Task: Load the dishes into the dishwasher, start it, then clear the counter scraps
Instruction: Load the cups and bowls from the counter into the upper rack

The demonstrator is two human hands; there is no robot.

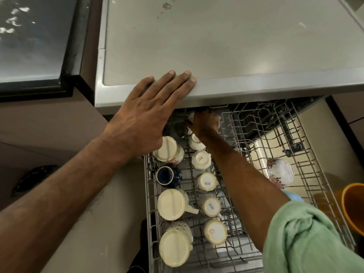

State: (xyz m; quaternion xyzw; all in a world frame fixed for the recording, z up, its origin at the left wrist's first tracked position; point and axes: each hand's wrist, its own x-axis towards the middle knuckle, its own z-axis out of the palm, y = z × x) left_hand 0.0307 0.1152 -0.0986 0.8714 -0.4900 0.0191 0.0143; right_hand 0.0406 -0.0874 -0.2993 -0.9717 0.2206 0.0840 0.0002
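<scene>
The dishwasher's upper wire rack (307, 174) is pulled out below the grey dishwasher top (216, 46). Several upturned cream mugs (171, 204) and smaller cups (206, 181) stand in two rows at the rack's left, with a dark blue cup (166, 175) among them. My left hand (149, 107) rests flat on the top's front edge, fingers straight. My right hand (203, 123) reaches deep under the top at the rack's back and holds a white cup (190, 116), mostly hidden in shadow. A floral glass bowl (280, 171) lies at the rack's right.
A dark-framed counter (39, 46) lies at the upper left. An orange bucket (354, 205) stands at the right edge beside the rack. The rack's right half holds bare tines. Beige cabinet fronts (49, 123) run down the left side.
</scene>
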